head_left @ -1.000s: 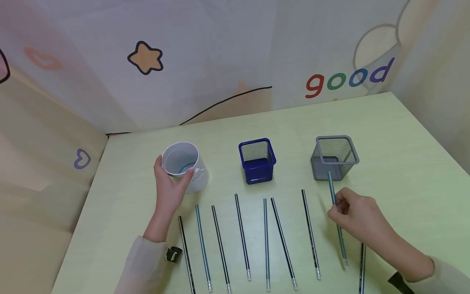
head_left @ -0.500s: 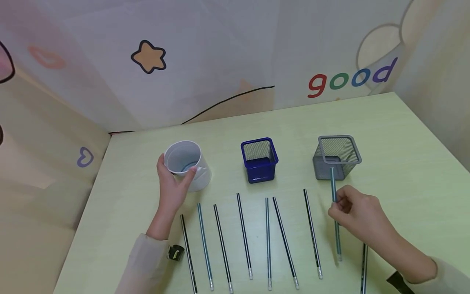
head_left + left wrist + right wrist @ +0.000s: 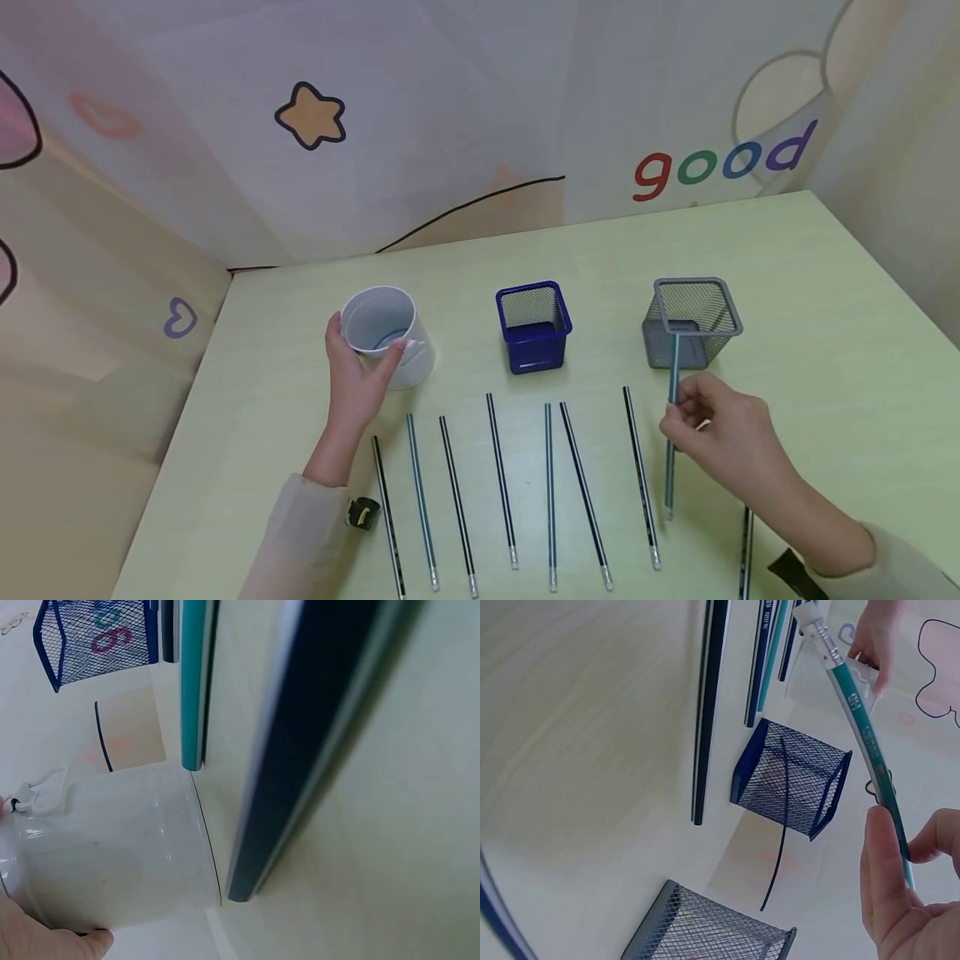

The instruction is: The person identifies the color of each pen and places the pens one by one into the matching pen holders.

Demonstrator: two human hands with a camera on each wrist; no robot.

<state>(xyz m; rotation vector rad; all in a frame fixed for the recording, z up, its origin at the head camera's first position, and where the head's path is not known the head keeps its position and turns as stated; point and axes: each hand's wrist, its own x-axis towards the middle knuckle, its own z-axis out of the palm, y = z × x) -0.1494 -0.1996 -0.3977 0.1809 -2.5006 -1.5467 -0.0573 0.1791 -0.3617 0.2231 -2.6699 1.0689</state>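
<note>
Head view: teal pencil (image 3: 670,475) at 4 o'clock is pinched by right hand (image 3: 723,425), fingertips nearly together; hand is aimed toward 10 | white cup (image 3: 408,375) at 8 is gripped by left hand (image 3: 358,387), thumb and fingers spread wide; hand is aimed toward 1

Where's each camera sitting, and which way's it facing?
Head: worn there, facing forward and down at the table; left hand, right hand and sleeves show.
Left wrist: on that wrist, facing the white cup; part of the left hand shows.
Right wrist: on that wrist, facing across past the teal pencil; right hand shows, left hand beyond.
Head and right wrist share blue basket and gray basket.
</note>
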